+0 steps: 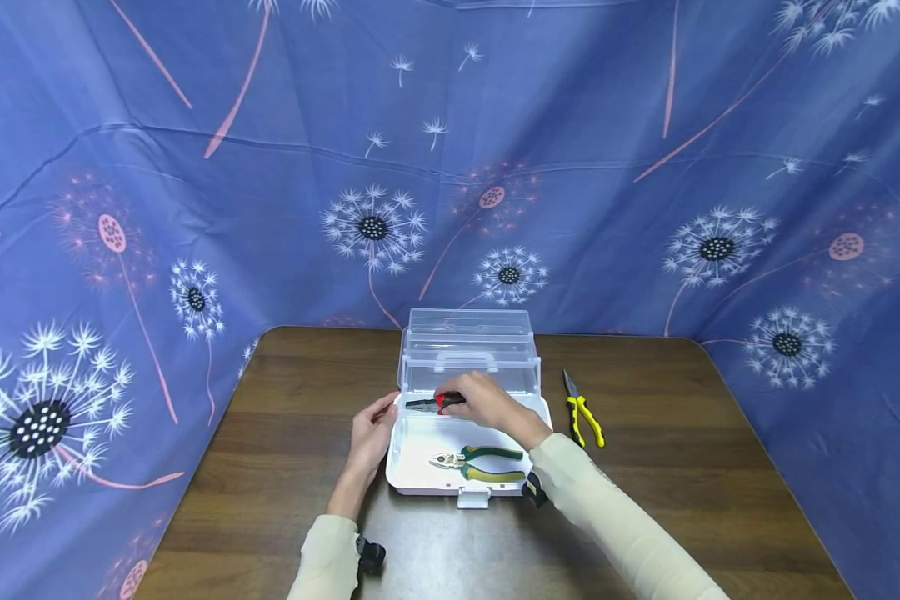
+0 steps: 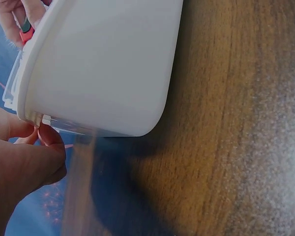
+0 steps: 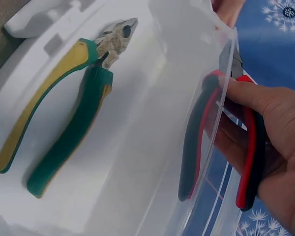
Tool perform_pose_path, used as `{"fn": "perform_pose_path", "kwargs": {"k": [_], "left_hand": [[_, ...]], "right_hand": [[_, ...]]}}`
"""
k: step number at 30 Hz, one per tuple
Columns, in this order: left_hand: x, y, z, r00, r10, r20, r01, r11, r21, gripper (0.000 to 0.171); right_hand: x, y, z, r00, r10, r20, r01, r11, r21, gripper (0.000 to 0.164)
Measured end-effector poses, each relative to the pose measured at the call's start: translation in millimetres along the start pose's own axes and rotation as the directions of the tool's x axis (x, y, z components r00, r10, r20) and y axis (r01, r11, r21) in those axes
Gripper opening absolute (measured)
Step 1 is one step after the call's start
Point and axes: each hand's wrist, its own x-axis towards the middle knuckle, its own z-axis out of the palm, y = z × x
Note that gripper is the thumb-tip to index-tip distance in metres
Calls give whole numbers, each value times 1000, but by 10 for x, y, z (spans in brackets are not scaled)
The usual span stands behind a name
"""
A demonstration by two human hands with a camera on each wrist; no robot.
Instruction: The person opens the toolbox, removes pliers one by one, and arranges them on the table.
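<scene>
A white toolbox with a clear raised lid stands on the table. My left hand is at its back left corner; in the left wrist view, thumb and curled fingers pinch the edge near the rim. My right hand holds red-and-black pliers by the handles over the back of the box, jaws toward the left. One handle shows through a clear plastic wall in the right wrist view. Green-and-yellow combination pliers lie on the box floor, their jaws to the left in the head view.
Yellow-and-black needle-nose pliers lie on the wooden table to the right of the box. The clear lid and trays stand up at the back. A latch juts from the front. Blue dandelion-print cloth hangs behind.
</scene>
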Motion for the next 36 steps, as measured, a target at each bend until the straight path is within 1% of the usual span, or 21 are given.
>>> {"fn": "perform_pose_path", "kwargs": {"k": [2, 4, 6, 8, 11, 15, 19, 22, 25, 29, 33, 35, 36], "left_hand": [[-2, -3, -5, 1000, -1, 3, 1, 1000, 5, 34], [-5, -1, -11, 1000, -2, 3, 2, 1000, 12, 33], [-6, -1, -15, 1000, -2, 2, 2, 1000, 16, 33], [-7, 4, -20, 1000, -4, 0, 4, 1000, 15, 33], [-6, 10, -30, 1000, -4, -4, 4, 1000, 12, 32], [-3, 12, -42, 1000, -3, -5, 3, 1000, 13, 33], [-1, -1, -49, 1000, -9, -1, 9, 1000, 15, 33], [-1, -8, -47, 1000, -8, 4, 8, 1000, 20, 33], [-3, 1, -40, 1000, -13, -1, 13, 1000, 26, 33], [-3, 8, -29, 1000, -8, -5, 8, 1000, 29, 32], [5, -3, -20, 1000, -2, -3, 2, 1000, 27, 33], [7, -4, -13, 1000, -3, -4, 3, 1000, 23, 33], [7, -3, -9, 1000, -7, -4, 7, 1000, 20, 32]], "right_hand": [[0, 4, 8, 1000, -12, 8, 11, 1000, 24, 15], [-20, 20, 15, 1000, 8, -1, -8, 997, 80, 16], [-51, 35, 13, 998, 50, -28, -46, 989, 138, 19], [-82, 49, -3, 992, 110, -65, -95, 977, 193, 23], [-128, 74, -54, 972, 191, -137, -153, 957, 247, 27], [-207, 119, -147, 942, 249, -224, -176, 937, 303, 28], [-324, 177, -242, 909, 308, -281, -202, 916, 347, 30], [-422, 241, -302, 885, 354, -303, -224, 893, 390, 32], [-515, 302, -359, 865, 402, -300, -239, 856, 459, 35], [-631, 393, -437, 829, 474, -295, -251, 788, 562, 40], [-753, 516, -509, 775, 549, -312, -278, 740, 612, 44], [-823, 580, -543, 748, 589, -306, -283, 700, 656, 46], [-862, 616, -558, 735, 610, -297, -284, 674, 682, 48]]}}
